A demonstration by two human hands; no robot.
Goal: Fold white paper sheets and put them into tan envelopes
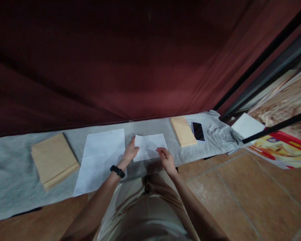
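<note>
A small folded white paper (150, 145) lies on the grey cloth (12, 174) in front of me. My left hand (130, 151) rests on its left edge with the fingers stretched flat; a black band sits on that wrist. My right hand (166, 159) touches the paper's lower right corner with its fingers curled down on it. A stack of white sheets (100, 159) lies just left of my left hand.
A stack of brown envelopes (52, 159) sits at the left, another brown stack (183, 131) at the right beside a dark phone (198, 131). A dark red curtain (115, 67) hangs behind. Tiled floor (240, 194), a white sheet (247, 126) and a colourful poster (281, 149) lie to the right.
</note>
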